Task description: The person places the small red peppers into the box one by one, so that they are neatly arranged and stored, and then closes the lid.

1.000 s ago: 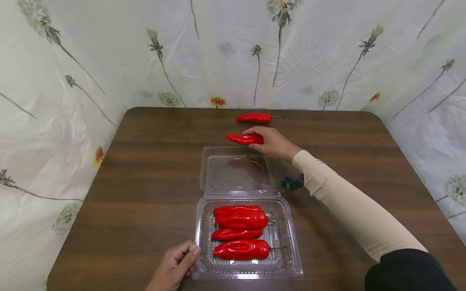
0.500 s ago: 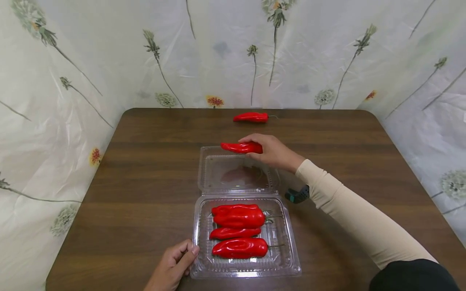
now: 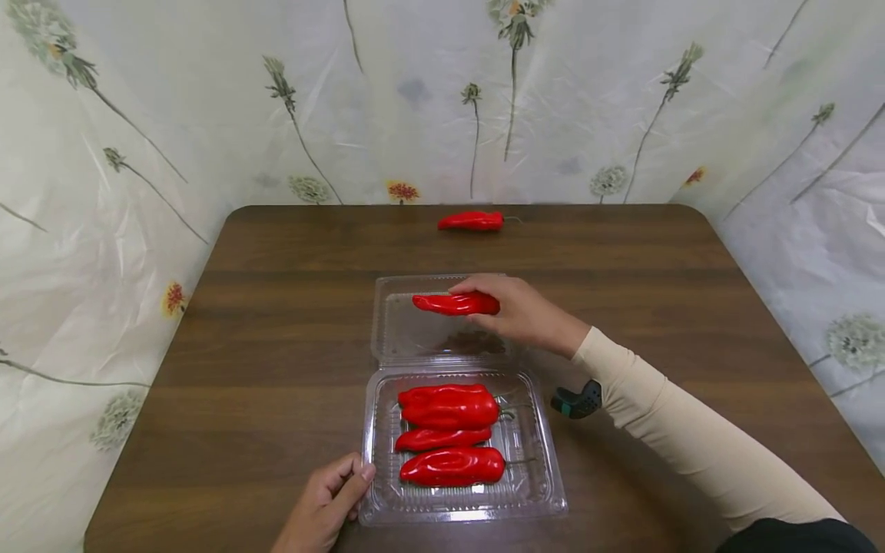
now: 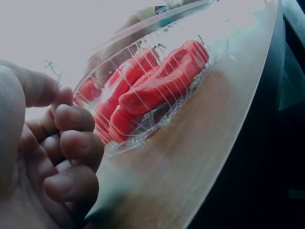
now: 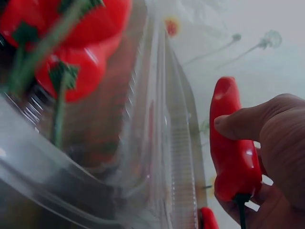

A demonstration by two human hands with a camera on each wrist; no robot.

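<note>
A clear plastic clamshell container [image 3: 553, 491] lies on the table with its lid [image 3: 394, 338] folded back, away from me. Several red peppers [image 3: 452, 467] with green stems lie side by side in its base. My left hand [image 3: 328, 495] pinches the base's left rim between thumb and curled fingers; the left wrist view shows this grip on the clear edge too. Above the lid, my right hand [image 3: 525, 311] holds one red pepper [image 5: 233, 152], thumb on one side and fingers on the other. In the right wrist view its stem points down.
Another red pepper [image 3: 472, 221] lies near the far edge of the brown wooden table [image 3: 276, 322]. Behind and beside the table hangs a pale sheet [image 3: 387, 100] printed with flowers. A dark strapped device [image 3: 579, 399] sits at my right wrist.
My right hand has carried its pepper toward me, from beyond the lid to above it. The left hand keeps its grip on the rim. The view has shifted slightly.
</note>
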